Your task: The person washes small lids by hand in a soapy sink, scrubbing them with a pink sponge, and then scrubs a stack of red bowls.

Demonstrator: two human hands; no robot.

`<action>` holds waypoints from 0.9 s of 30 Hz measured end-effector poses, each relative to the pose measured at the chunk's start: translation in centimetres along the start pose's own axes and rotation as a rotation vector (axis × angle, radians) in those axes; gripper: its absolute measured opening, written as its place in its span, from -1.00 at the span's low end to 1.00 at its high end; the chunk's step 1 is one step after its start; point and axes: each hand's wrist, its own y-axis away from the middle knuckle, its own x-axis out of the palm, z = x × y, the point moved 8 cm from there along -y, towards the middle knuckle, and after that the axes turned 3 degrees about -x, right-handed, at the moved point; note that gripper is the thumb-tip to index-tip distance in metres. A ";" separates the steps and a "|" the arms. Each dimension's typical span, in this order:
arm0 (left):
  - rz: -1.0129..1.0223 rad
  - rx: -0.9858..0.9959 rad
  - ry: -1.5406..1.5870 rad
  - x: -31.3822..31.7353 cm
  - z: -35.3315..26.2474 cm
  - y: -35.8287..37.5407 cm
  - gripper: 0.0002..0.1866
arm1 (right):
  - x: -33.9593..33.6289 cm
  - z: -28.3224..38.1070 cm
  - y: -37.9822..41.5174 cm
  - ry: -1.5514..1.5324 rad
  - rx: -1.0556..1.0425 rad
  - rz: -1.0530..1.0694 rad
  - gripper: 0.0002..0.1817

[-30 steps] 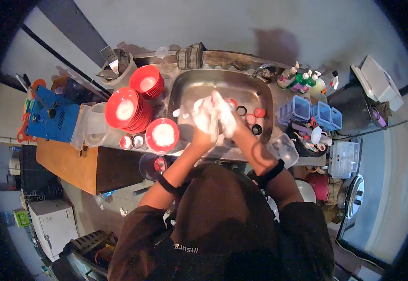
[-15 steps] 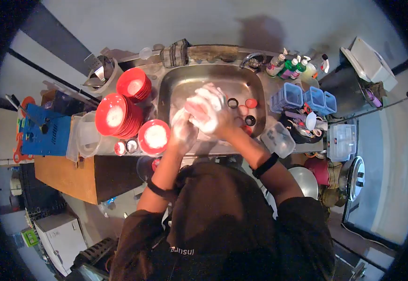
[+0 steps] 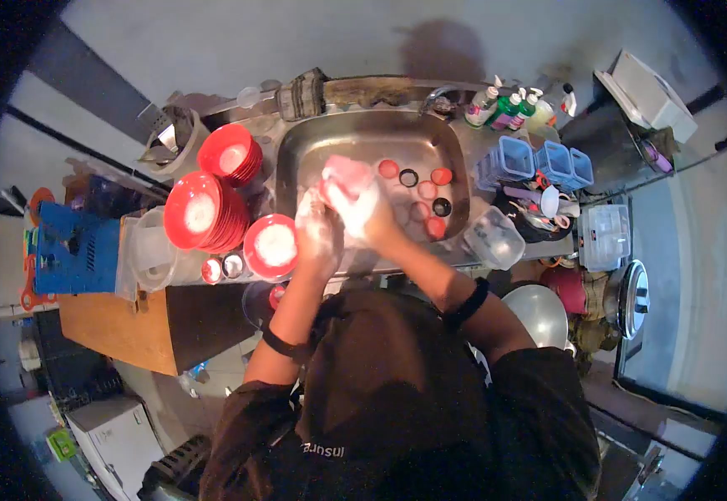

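Over the sink (image 3: 317,142), my foam-covered right hand (image 3: 365,215) is closed on a pink sponge (image 3: 351,174). Close beside it, my left hand (image 3: 317,232) is also covered in foam. Its fingers are curled round something small that is mostly hidden, with a bit of red showing between the hands. Several small round red pieces (image 3: 435,227) and black pieces (image 3: 441,207) lie on the sink floor right of my hands. Left of the sink are a foamy red bowl (image 3: 275,245) and a tall stack of red bowls (image 3: 200,214).
Another red bowl stack (image 3: 231,150) stands near a utensil tub (image 3: 181,142). A faucet (image 3: 442,103) and pump bottles (image 3: 507,110) are behind the sink. To the right are blue baskets (image 3: 514,157) and a clear container (image 3: 495,239). A blue crate (image 3: 79,242) sits far left.
My hands have shifted slightly left and drawn a little apart. The pink sponge shows more fully at my right fingertips, and more of the small pieces in the sink are visible.
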 end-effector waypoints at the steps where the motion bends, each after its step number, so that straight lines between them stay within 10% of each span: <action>1: 0.000 0.071 0.009 -0.5 -0.5 -0.1 -0.65 | 0.7 3.8 1.3 0.327 -0.164 0.009 -0.52; 2: -0.001 0.031 0.161 -0.3 -0.6 0.1 -0.65 | 1.5 4.4 2.7 0.380 -0.285 0.021 -0.49; 3: 0.494 0.007 0.413 0.5 0.1 -0.6 -0.61 | 2.1 4.8 3.7 0.424 -0.408 0.033 -0.47; 5: 0.289 -0.266 0.822 2.4 -1.3 1.1 -0.66 | 2.5 6.0 4.0 0.299 -0.472 0.179 -0.41; 7: -0.179 -0.009 0.365 -2.4 -0.9 0.4 -0.60 | 3.3 5.7 4.3 0.614 -0.543 0.281 -0.41; 9: 0.071 -0.054 0.435 0.0 -2.6 2.2 -0.63 | 3.3 4.5 4.2 0.665 -0.566 0.347 -0.44; 15: -0.003 -0.048 0.300 -2.1 -3.7 2.6 -0.59 | 4.9 4.0 3.2 1.037 -0.536 0.573 -0.53; 19: 0.071 0.017 0.295 -3.5 -5.0 2.5 -0.57 | 5.5 5.1 3.2 0.461 -0.537 0.466 -0.63; 21: 0.037 0.000 0.228 -4.1 -5.5 3.2 -0.60 | 6.4 6.7 3.8 1.020 -0.685 0.512 -0.64; 27: 0.038 -0.061 0.238 -5.6 -3.0 2.4 -0.65 | 8.4 6.7 2.7 0.939 -0.553 0.422 -0.71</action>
